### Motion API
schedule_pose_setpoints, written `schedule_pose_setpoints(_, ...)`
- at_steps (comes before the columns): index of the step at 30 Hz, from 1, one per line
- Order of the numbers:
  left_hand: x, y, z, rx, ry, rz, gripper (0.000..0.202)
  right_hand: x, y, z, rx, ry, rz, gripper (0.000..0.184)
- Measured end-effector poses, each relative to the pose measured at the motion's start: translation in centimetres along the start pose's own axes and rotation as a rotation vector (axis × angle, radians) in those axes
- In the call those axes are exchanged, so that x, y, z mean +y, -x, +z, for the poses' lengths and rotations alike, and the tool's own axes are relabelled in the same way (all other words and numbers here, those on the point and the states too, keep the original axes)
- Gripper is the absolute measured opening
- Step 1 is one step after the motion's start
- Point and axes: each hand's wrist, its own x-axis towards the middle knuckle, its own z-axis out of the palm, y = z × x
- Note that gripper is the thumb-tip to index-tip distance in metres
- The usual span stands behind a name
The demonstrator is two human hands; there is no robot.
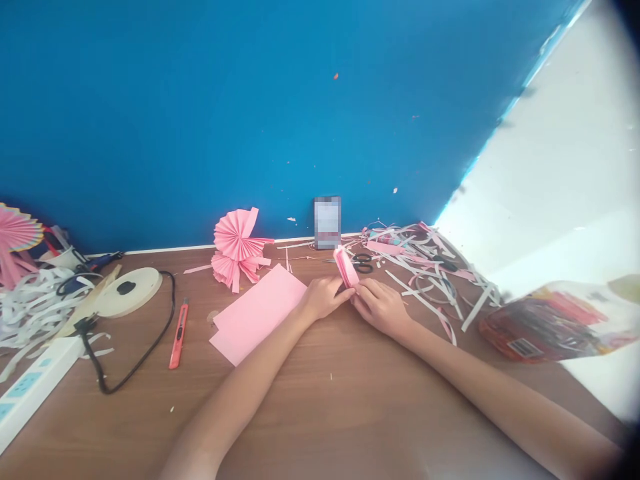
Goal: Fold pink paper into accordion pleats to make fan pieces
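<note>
A narrow strip of folded pink paper (346, 267) stands tilted between my two hands above the table. My left hand (325, 297) pinches its lower end from the left. From the other side my right hand (381, 304) has its fingers closed on the same end, so the lowest part of the folds is hidden. Flat pink paper sheets (260, 317) lie under and beside my left forearm. Just behind the hands are black-handled scissors (364, 263), partly covered by the folded paper.
Pink pleated paper fans (239, 243) rest by the blue wall, near a propped phone (327, 223). Paper scraps (425, 257) and a plastic bag (545, 323) are at right. Leftward lie a red utility knife (179, 335), a round white corded device (131, 293) and a power strip (37, 387).
</note>
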Motion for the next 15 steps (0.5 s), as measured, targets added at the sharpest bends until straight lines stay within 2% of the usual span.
schedule_pose_setpoints(3,0.10,-0.17,-0.15,0.022,0.015,0.088,0.033,0.10,-0.15,0.01,-0.084,-0.121,0.023,0.022)
schedule_pose_setpoints(7,0.23,-0.23,-0.11,0.124,-0.053,0.163,0.038,0.45,-0.08,0.44,-0.124,-0.146,0.089,0.022)
schedule_pose_setpoints(11,0.09,-0.15,0.06,0.213,-0.161,0.095,0.042,0.70,0.18,0.65,-0.032,-0.143,0.131,0.017)
schedule_pose_setpoints(15,-0.02,-0.08,0.16,0.283,-0.277,0.009,0.045,0.89,0.30,0.38,0.119,-0.238,0.305,0.023)
